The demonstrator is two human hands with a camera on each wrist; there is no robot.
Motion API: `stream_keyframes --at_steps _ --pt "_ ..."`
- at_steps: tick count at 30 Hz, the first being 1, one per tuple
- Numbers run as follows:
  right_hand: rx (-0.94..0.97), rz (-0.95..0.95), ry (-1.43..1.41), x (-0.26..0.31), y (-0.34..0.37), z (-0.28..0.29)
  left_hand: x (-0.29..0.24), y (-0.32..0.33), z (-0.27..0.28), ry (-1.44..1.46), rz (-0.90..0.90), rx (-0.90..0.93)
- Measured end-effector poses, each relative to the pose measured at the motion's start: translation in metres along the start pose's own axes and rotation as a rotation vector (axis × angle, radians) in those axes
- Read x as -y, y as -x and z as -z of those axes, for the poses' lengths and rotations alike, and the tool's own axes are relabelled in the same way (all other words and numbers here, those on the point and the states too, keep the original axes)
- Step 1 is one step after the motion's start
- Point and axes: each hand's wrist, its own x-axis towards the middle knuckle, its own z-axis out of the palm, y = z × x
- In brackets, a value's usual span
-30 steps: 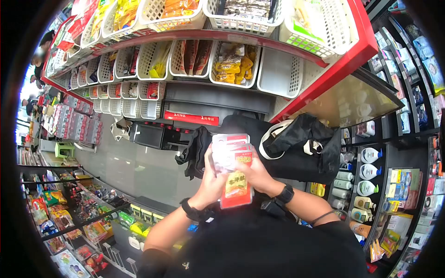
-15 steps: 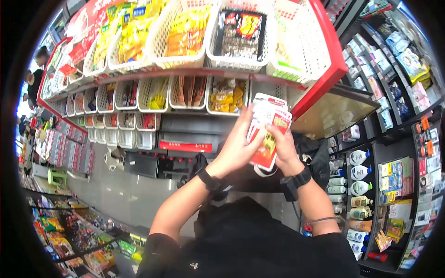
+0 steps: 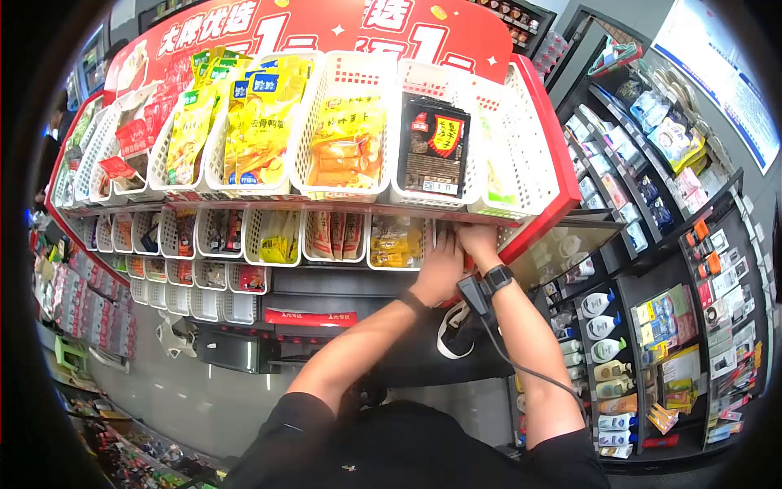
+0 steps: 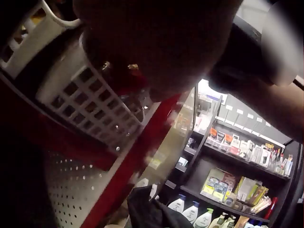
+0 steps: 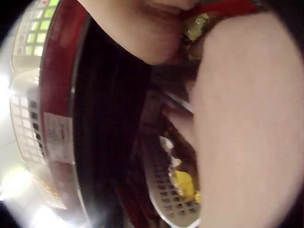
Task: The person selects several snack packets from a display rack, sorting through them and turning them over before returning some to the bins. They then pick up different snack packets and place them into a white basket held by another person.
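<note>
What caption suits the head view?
Left hand and right hand reach beneath a red-edged shelf holding white perforated plastic baskets of printed packets.

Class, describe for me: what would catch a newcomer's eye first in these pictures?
Probably the red sign with its big white 1, at the top of the head view. Just below it, bright yellow packets stand in a white basket on the upper shelf. Then the left hand and right hand, close together beneath that shelf.

My left arm and right arm stretched forward, converging, left hand close beside right hand, fingertips hidden from me in the head view
</note>
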Motion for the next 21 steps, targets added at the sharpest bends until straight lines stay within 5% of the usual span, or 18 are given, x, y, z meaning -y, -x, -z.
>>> stream_keyframes --at_steps 3,6,10,13,17,18,21 --pt "0.062 0.054 0.133 0.000 0.002 -0.019 -0.003 0.001 0.003 -0.033 0.005 -0.152" --pt "0.160 0.006 0.041 0.008 0.008 -0.014 0.010 0.018 0.014 0.048 -0.099 0.098" --pt "0.386 0.153 0.443 0.013 0.001 -0.012 0.011 0.070 0.055 0.203 -0.142 0.003" --pt "0.354 0.248 0.607 0.023 -0.003 -0.001 0.022 0.137 0.100 0.442 -0.170 0.175" --pt "0.172 0.183 0.590 0.053 0.032 0.009 0.035 0.238 0.136 0.573 0.021 0.181" --pt "-0.097 0.432 0.251 0.061 0.047 -0.001 0.037 0.258 0.142 0.635 0.128 0.175" --pt "0.104 0.408 0.107 0.106 0.061 -0.029 0.039 0.317 0.145 0.676 0.378 0.162"
